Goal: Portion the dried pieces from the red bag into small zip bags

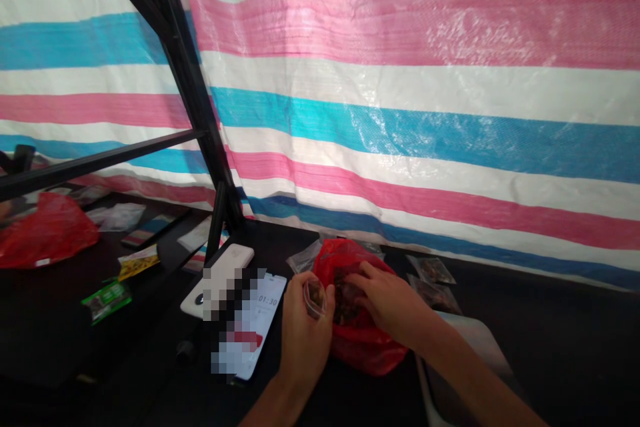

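The left hand (303, 333) curls snugly round a small clear bag (315, 298), apparently keeping its mouth open beside the red bag (367, 350) on the table (575, 327), where the right hand (395, 300) dips half-bent fingers, their hold unclear.

We curl our bare, cupped left hand (305, 327) upright; our bare, arched right hand (387, 297) points leftward, fingers (361, 281) bent, forearm (465, 367) slanting.
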Demonstrator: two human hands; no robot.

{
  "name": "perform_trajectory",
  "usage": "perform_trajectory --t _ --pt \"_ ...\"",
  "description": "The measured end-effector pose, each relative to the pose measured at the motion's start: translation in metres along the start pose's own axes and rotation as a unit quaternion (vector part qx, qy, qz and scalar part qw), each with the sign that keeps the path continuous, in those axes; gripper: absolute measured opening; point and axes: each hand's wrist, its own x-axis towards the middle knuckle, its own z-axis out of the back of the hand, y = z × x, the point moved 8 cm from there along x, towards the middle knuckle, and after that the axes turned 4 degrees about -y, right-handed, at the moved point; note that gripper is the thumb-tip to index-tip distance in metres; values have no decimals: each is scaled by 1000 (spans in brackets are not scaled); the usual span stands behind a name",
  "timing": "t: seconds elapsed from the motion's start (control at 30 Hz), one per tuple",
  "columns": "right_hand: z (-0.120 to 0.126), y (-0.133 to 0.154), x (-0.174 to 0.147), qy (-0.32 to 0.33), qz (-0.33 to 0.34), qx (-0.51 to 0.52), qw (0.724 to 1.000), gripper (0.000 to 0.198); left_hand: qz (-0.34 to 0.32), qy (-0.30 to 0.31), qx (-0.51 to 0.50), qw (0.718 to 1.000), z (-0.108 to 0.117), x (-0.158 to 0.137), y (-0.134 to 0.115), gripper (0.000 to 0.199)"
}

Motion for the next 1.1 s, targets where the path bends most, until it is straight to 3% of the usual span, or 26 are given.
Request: perform_trajectory --t 0.1,0.17,0.33,0.4,0.47,0.57,0.67,0.8,0.9,1.0,1.1 --pt "20 12 -8 -38 13 28 999 41 -71 -46 17 996 7 -4 -9 20" --pt "36 27 -16 -70 39 76 994 30 -97 -72 24 992 12 -6 -12 25" --pt "45 63 -29 -79 114 112 984 22 -81 -50 13 995 12 -7 -5 31" --pt "42 65 -27 -84 118 85 986 12 -83 -41 12 996 12 -7 -6 36" --pt "43 61 -24 -101 117 85 984 14 -75 -40 26 996 13 -5 -8 43" --pt "53 52 -23 -138 112 152 972 18 -60 -26 51 997 11 -4 -12 38" --pt "64 43 -23 -181 96 278 938 15 -96 1 25 995 6 -5 -22 30" --pt "77 24 -27 -231 53 407 882 9 -173 105 -34 979 -5 -15 -36 48" --pt "86 -9 -42 -251 3 453 855 23 -221 164 -32 961 -11 -24 -44 59" --pt "82 -51 -67 -207 -61 468 857 31 -236 153 -21 960 -7 -26 -47 50" --pt "65 -83 -93 -138 -105 417 892 29 -236 144 -17 961 -6 -27 -47 42"
